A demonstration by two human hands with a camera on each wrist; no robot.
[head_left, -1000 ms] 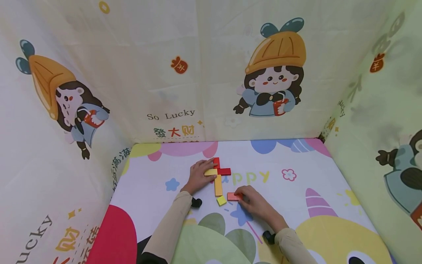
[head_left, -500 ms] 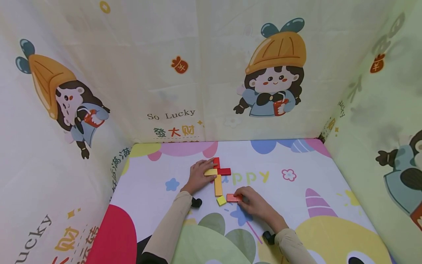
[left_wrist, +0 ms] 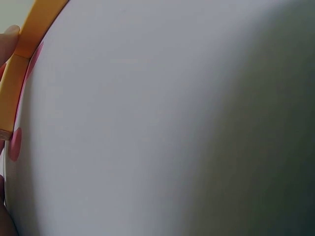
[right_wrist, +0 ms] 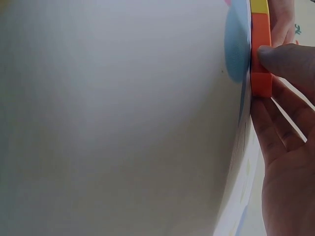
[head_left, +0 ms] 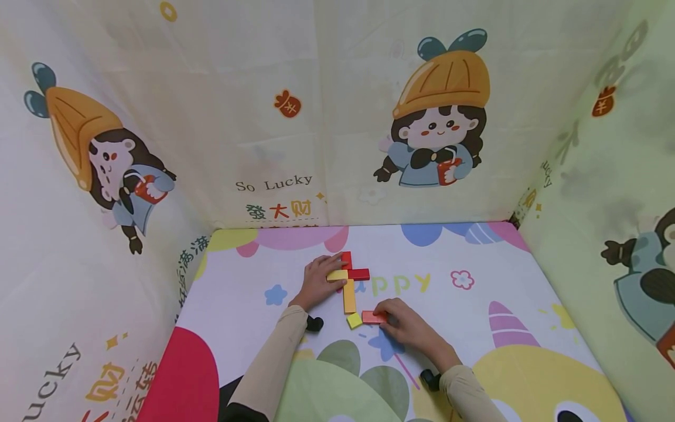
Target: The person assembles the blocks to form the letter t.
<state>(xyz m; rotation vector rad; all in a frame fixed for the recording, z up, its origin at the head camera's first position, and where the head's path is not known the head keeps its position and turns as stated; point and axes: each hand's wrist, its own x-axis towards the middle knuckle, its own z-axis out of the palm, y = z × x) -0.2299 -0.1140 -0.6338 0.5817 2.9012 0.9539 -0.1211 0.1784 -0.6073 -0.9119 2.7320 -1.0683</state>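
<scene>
In the head view several wooden blocks lie in a joined shape on the printed tabletop. My left hand (head_left: pixel 319 283) holds a short yellow block (head_left: pixel 336 275) between fingers and thumb, with fingertips right at an upright red block (head_left: pixel 346 258). Beside the yellow one a dark red block (head_left: pixel 359 274) points right. Below runs a long orange-yellow block (head_left: pixel 349 296), ending at a small, slanted yellow block (head_left: pixel 355 320). My right hand (head_left: pixel 403 322) pinches a salmon-red block (head_left: pixel 371 317) next to that small one. The right wrist view shows my thumb (right_wrist: pixel 283 60) on the salmon-red block.
A white cloth (head_left: pixel 448 252) with cartoon prints covers the table. Printed fabric walls (head_left: pixel 348 140) rise at the back and both sides. Black wrist devices (head_left: pixel 314 324) sit at both sleeves.
The salmon-red block has slid slightly left and toward me in my right hand, closer to the small yellow block. My left hand stays in place.
</scene>
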